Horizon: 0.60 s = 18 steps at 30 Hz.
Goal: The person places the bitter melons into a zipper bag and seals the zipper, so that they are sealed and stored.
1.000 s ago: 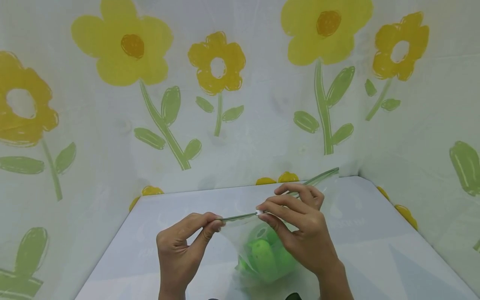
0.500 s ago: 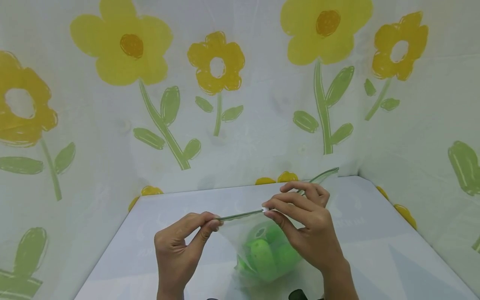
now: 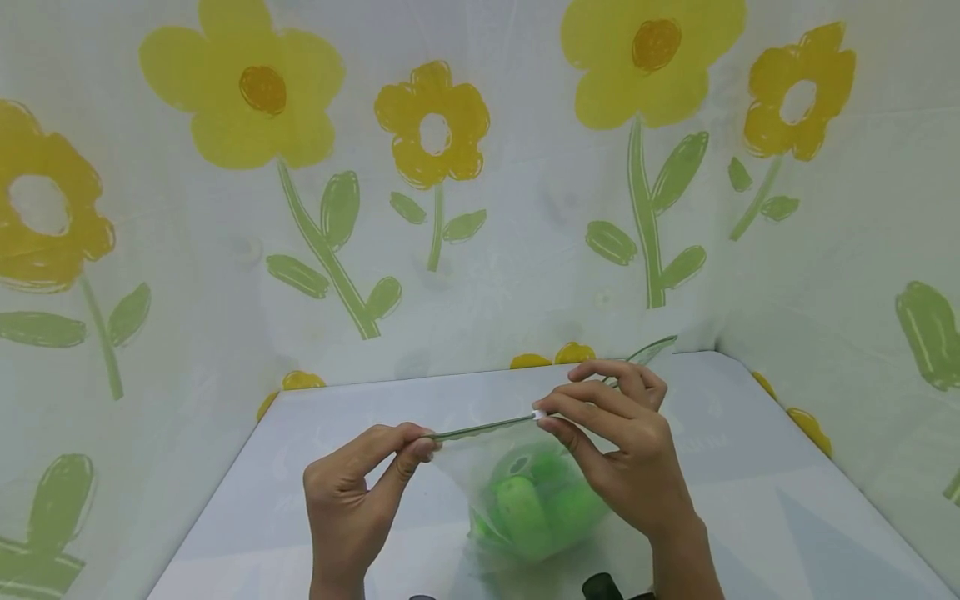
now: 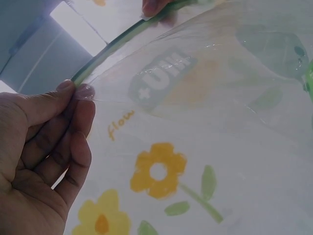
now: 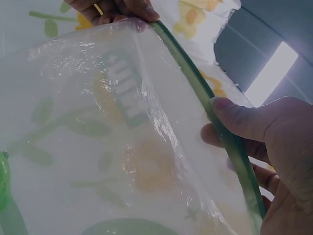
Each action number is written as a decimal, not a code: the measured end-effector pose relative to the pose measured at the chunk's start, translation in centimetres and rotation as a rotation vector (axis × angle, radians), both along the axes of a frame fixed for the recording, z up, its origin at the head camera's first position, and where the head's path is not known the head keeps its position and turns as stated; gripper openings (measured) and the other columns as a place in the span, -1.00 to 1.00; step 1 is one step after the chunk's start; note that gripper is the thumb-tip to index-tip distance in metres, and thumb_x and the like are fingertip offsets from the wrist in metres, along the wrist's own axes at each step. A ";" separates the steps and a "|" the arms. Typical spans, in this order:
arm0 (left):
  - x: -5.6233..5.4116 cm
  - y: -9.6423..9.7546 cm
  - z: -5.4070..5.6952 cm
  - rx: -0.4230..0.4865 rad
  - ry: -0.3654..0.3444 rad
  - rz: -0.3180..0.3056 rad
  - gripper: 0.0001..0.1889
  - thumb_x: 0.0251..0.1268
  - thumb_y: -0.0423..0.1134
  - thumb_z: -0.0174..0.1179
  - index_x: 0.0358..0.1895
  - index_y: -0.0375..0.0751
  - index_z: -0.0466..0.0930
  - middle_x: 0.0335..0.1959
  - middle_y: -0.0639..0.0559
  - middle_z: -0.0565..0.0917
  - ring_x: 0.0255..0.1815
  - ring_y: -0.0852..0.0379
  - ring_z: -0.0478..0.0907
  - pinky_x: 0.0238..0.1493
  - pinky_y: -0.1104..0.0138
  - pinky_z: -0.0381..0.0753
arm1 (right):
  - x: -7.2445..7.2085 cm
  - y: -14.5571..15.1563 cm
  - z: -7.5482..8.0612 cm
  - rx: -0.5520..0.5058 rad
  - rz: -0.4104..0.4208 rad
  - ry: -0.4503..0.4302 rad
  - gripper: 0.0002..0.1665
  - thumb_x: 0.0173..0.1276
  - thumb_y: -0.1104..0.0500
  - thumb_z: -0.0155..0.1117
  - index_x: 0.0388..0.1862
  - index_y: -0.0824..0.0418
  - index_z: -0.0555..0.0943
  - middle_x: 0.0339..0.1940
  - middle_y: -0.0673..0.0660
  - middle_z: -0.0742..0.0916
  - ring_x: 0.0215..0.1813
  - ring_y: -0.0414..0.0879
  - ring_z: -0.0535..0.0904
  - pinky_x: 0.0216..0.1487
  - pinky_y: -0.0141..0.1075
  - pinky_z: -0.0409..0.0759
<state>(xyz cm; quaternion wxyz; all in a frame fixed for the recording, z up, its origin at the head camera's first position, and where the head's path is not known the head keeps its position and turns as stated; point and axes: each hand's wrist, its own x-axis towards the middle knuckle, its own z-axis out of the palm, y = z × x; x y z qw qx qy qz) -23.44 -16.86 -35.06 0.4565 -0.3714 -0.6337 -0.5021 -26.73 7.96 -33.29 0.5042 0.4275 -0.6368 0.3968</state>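
A clear zip bag [image 3: 457, 479] hangs between both hands, its top edge a green zip strip [image 3: 480, 429]. Inside it, low down, lie several rounded green things [image 3: 521, 508], blurred by the plastic; their kind is unclear. My left hand [image 3: 348, 492] pinches the strip's left end between thumb and index finger, also seen in the left wrist view. With thumb and index finger, my right hand [image 3: 630, 454] pinches the small white slider [image 3: 537, 414] on the strip. Its other fingers lie behind the strip in the right wrist view, where the strip [image 5: 186, 61] runs between the hands.
Beneath the bag is a pale table [image 3: 247, 508]. A white curtain [image 3: 517, 225] printed with yellow flowers surrounds it at the back and sides. Dark objects [image 3: 602, 586], partly cut off, show at the bottom edge.
My right hand has slid to the right along the strip with the white slider, widening the gap to my left hand. The left hand has shifted slightly left, still pinching the end.
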 end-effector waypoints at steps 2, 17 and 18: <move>0.0 -0.1 0.0 0.003 -0.001 -0.005 -0.81 0.05 -0.64 0.37 -0.25 -0.40 0.73 -0.42 -0.11 0.74 -0.41 0.17 0.68 -0.22 0.45 0.64 | -0.1 0.1 0.0 -0.003 0.000 -0.002 -0.71 0.43 0.02 0.33 -0.28 0.23 0.77 -0.36 0.02 0.76 0.01 0.03 0.53 0.16 -0.02 0.08; 0.0 -0.4 0.0 0.018 -0.011 0.008 -0.82 0.06 -0.63 0.38 -0.26 -0.41 0.73 -0.45 -0.11 0.73 -0.45 0.18 0.64 -0.24 0.47 0.62 | -0.5 0.9 -0.2 -0.017 -0.011 -0.017 -0.67 0.43 0.00 0.33 -0.30 0.26 0.77 -0.36 0.04 0.76 0.03 0.02 0.54 0.17 0.00 0.07; 0.0 -0.4 0.0 0.018 -0.014 0.009 -0.82 0.06 -0.63 0.38 -0.26 -0.41 0.73 -0.45 -0.11 0.73 -0.45 0.18 0.65 -0.24 0.47 0.62 | -0.5 0.9 -0.2 -0.017 -0.013 -0.018 -0.67 0.43 0.00 0.32 -0.30 0.26 0.77 -0.36 0.04 0.76 0.03 0.02 0.54 0.17 0.00 0.07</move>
